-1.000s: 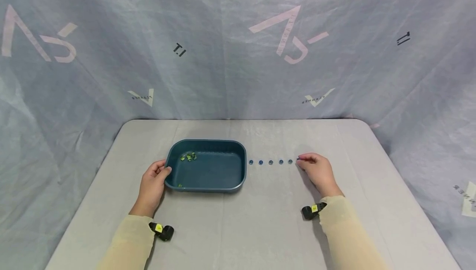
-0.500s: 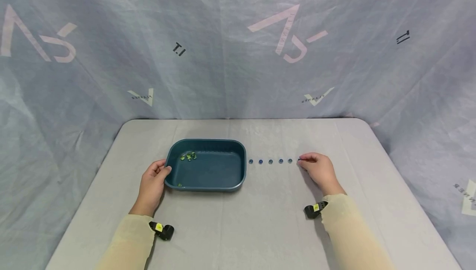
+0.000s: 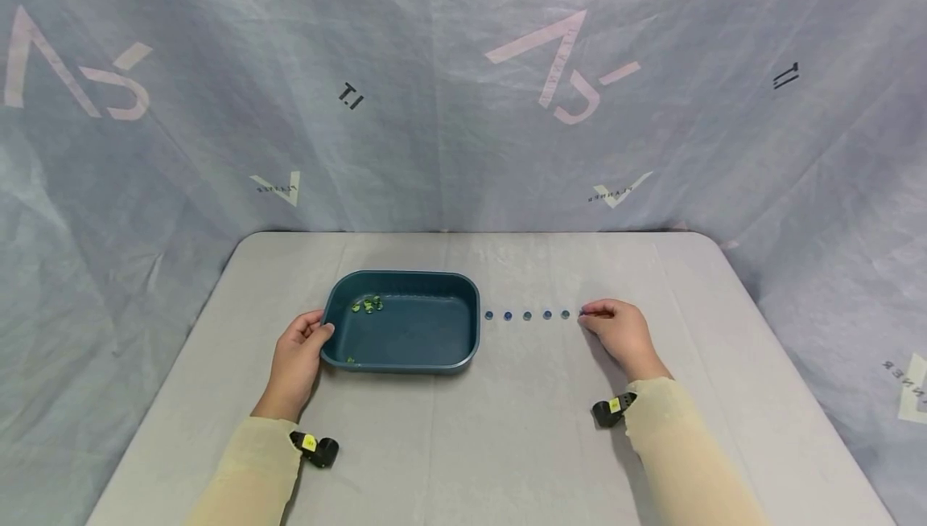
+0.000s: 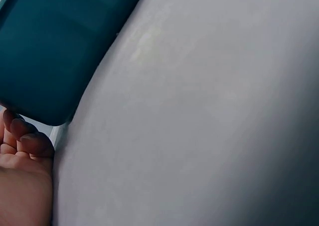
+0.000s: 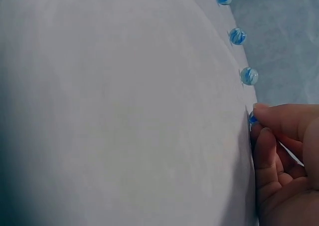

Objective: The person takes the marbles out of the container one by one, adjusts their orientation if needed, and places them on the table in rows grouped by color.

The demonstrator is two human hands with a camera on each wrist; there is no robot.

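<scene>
Looking down from the head camera, I am seeing the left hand [image 3: 297,355] gripping the near-left rim of the teal tray [image 3: 463,341], thumb curled over the edge and fingers tucked underneath (the left wrist view is showing them curled below the tray corner). Across from it, the right hand [image 3: 619,331] is resting on the grey table [image 3: 507,445], its fingertips [image 5: 271,117] pinching a blue marble [image 5: 252,118] against the cloth. That marble is sitting at the right end of a row of blue marbles [image 3: 527,315] running from the hand toward the tray's right wall. Farther in, green marbles [image 3: 367,305] are lying in the tray's far-left corner. Behind the table, a pale printed sheet [image 3: 434,92] is hanging.
</scene>
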